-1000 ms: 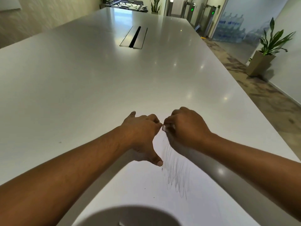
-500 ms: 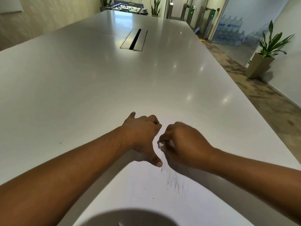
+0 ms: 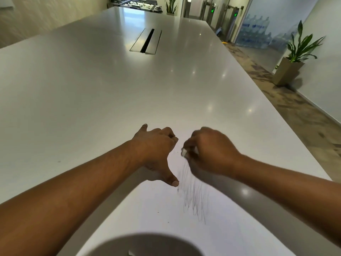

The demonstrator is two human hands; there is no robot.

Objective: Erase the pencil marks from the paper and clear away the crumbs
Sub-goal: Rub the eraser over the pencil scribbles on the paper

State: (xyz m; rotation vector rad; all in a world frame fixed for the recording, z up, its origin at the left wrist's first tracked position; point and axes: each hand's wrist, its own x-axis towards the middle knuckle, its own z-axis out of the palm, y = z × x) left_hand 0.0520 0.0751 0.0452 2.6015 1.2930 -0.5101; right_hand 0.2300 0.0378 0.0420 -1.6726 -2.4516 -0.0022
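Note:
A white sheet of paper lies on the white table in front of me. Thin grey pencil marks run down its middle. My right hand pinches a small white eraser and holds it at the top of the marks; the hand is blurred. My left hand rests on the paper just left of the marks, fingers curled under and thumb stretched toward me, pressing the sheet down. A few tiny dark crumbs lie on the paper near the thumb.
A metal cable hatch is set into the table's middle, far ahead. The table's right edge runs along a carpeted floor with a potted plant. A grey rounded shape fills the bottom edge of view.
My right hand slid toward me over the marks half a second ago, then moved back away to their top. My left hand has stayed put on the paper.

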